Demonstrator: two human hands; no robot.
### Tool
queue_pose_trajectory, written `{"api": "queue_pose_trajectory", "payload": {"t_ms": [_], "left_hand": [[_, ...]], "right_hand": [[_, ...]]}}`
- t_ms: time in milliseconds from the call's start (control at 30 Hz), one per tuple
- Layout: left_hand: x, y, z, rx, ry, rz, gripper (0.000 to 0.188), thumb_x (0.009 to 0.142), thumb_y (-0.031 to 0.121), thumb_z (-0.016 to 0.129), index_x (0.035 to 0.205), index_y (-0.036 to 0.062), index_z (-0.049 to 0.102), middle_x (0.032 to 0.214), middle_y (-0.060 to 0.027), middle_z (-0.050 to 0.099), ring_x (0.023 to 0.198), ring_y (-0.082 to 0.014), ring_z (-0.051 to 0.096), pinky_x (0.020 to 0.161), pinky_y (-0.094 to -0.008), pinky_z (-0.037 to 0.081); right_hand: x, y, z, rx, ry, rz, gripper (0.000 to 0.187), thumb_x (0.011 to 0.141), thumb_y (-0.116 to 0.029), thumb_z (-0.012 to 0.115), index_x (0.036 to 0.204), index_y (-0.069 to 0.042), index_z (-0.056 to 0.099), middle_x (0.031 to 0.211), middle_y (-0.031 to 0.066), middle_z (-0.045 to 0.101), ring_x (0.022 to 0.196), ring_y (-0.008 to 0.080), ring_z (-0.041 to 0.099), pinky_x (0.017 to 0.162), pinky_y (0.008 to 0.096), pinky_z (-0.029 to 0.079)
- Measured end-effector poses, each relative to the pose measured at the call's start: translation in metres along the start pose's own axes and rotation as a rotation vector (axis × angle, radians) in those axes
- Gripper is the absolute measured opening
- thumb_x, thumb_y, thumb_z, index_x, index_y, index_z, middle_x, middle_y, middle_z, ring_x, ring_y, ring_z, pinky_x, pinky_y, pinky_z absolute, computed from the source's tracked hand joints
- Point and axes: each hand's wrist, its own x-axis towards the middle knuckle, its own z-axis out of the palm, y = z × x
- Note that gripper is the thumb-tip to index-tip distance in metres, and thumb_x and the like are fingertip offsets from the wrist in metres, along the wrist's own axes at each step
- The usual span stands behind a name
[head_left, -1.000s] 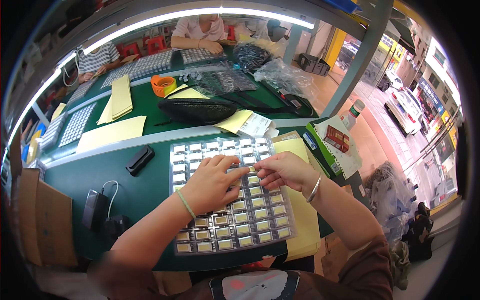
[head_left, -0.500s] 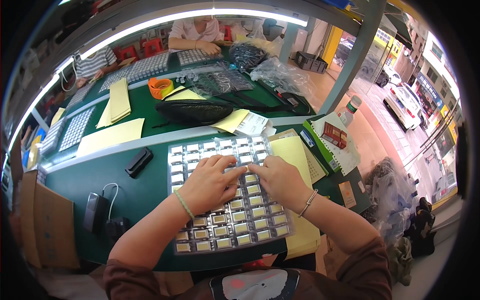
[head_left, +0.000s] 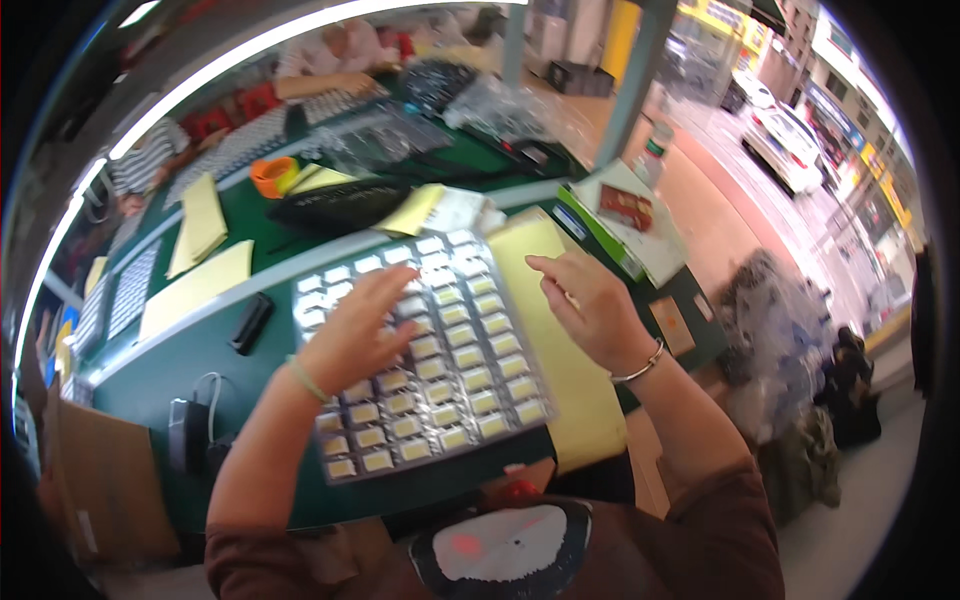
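A clear plastic tray [head_left: 545,393] lies on the green table in front of me, tilted a little. Small rectangular silver pieces [head_left: 468,356] fill it in rows. Pieces in the near and right rows have pale yellow tops; several at the far left look whitish. Over the tray's left half, my left hand [head_left: 362,325] rests with spread fingers, seemingly holding nothing. My right hand [head_left: 592,305] is off the tray, above yellow paper sheets [head_left: 575,430] to its right. Its forefinger stretches leftward, thumb apart, and I see nothing in it.
A black oblong object [head_left: 250,323] and a charger with a white cable [head_left: 188,435] lie left. A cardboard box [head_left: 110,480] stands at the left edge. Farther back are a black pouch [head_left: 340,205], orange tape [head_left: 272,178] and a co-worker's arm [head_left: 325,85]. A bottle [head_left: 652,155] stands right.
My hands were together over the tray's middle; now they are apart. The right has drawn away rightward, and the left has spread its fingers. The whole view has shifted and turned somewhat.
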Motion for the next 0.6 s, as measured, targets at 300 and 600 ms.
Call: {"api": "queue_pose_trajectory", "payload": {"t_ms": [300, 600], "left_hand": [[-0.044, 0.139, 0.06, -0.368, -0.476, 0.312, 0.066, 0.086, 0.013, 0.08, 0.146, 0.0036, 0.055, 0.152, -0.0221, 0.051, 0.141, -0.0408, 0.051, 0.115, -0.0468, 0.044], [-0.028, 0.134, 0.205, -0.051, -0.293, 0.438, 0.058, 0.088, 0.023, 0.077, 0.141, 0.0059, 0.06, 0.16, -0.0188, 0.045, 0.149, -0.0389, 0.041, 0.122, -0.0502, 0.036]], "right_hand": [[-0.194, 0.043, -0.041, 0.044, -0.2, 0.277, 0.026, 0.092, -0.013, 0.076, 0.117, -0.006, 0.076, 0.122, 0.0094, 0.067, 0.114, 0.028, 0.063, 0.098, 0.0377, 0.052], [-0.237, 0.058, -0.021, -0.174, -0.011, -0.085, 0.035, 0.082, -0.008, 0.08, 0.117, -0.007, 0.074, 0.127, 0.0118, 0.068, 0.123, 0.0324, 0.066, 0.105, 0.0439, 0.055]]}}
